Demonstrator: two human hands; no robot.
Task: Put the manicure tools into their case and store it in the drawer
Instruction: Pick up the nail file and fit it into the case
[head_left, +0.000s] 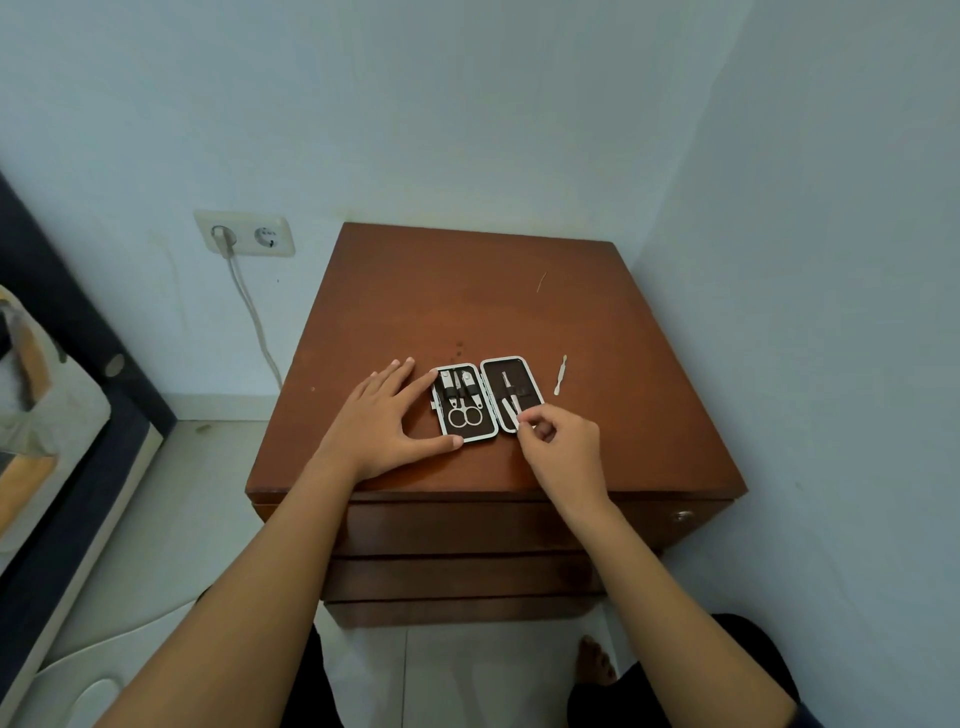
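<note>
A small dark manicure case (524, 378) with a white rim lies spread open on the brown nightstand (467, 291). Its left half holds scissors (465, 415) and two clippers under a strap. In the right half sits a slim metal tool (510, 408) under the strap, and my right hand (561, 449) pinches its near end. My left hand (382, 421) lies flat against the case's left edge, fingers spread, thumb at the near corner. One thin metal tool (561, 375) lies loose on the wood to the right of the case.
The nightstand has three shut drawers (457, 530) below its top, with a small lock at the right front. A wall socket with a plugged cable (244, 236) is on the left wall. A bed edge stands at far left. My bare foot (595, 662) is on the floor.
</note>
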